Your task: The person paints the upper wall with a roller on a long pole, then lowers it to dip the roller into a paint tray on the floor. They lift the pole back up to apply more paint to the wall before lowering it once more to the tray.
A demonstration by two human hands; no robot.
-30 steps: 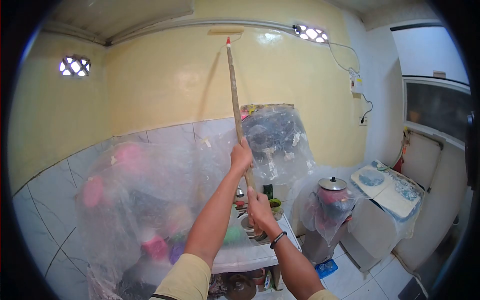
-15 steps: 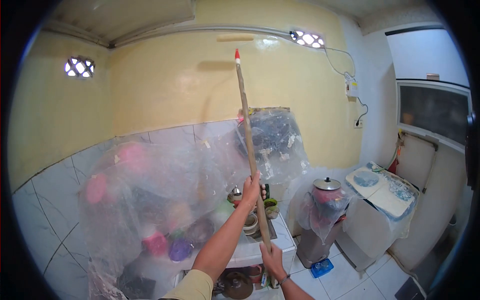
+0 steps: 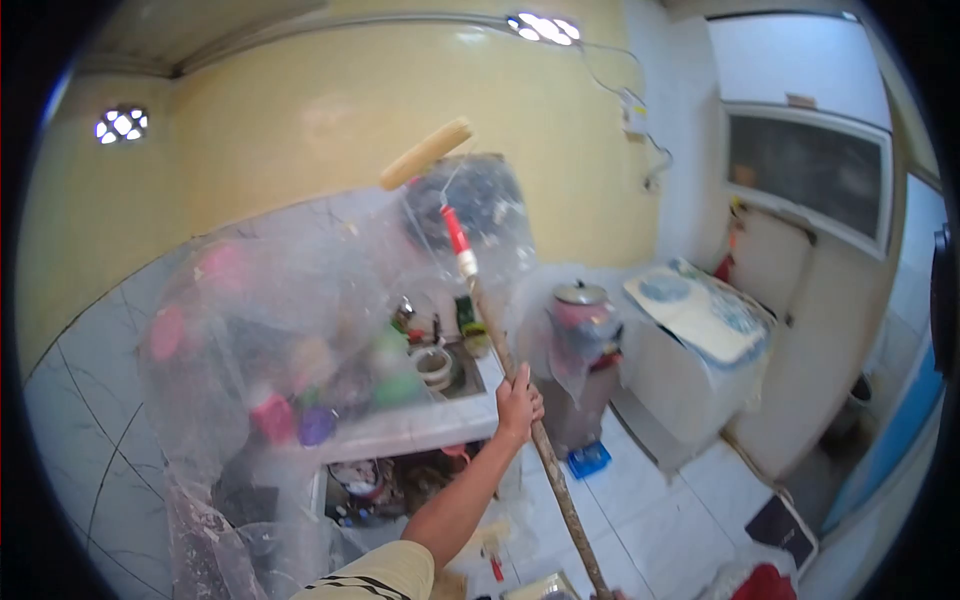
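My left hand (image 3: 520, 403) is wrapped round the middle of a long wooden pole (image 3: 560, 482). Only a sliver of my right hand (image 3: 612, 595) shows at the bottom edge, closed on the pole's lower end. A red and white handle (image 3: 457, 236) joins the pole's upper end to a pale yellow paint roller (image 3: 426, 153). The roller is tilted, and overlaps in view the yellow wall (image 3: 330, 130) and the top of a plastic-wrapped dark object (image 3: 480, 205). Whether it touches either cannot be told.
Clear plastic sheeting (image 3: 290, 330) covers kitchen items and the counter at left. A pot (image 3: 582, 293) with a lid stands on a plastic-draped bin, beside a washing machine (image 3: 690, 370). A blue tray (image 3: 589, 460) and a dark scale (image 3: 780, 528) lie on the floor.
The pole and roller have come down from high on the wall, and my hands have moved lower. The view has turned right and down, bringing the roller head and more floor into sight.
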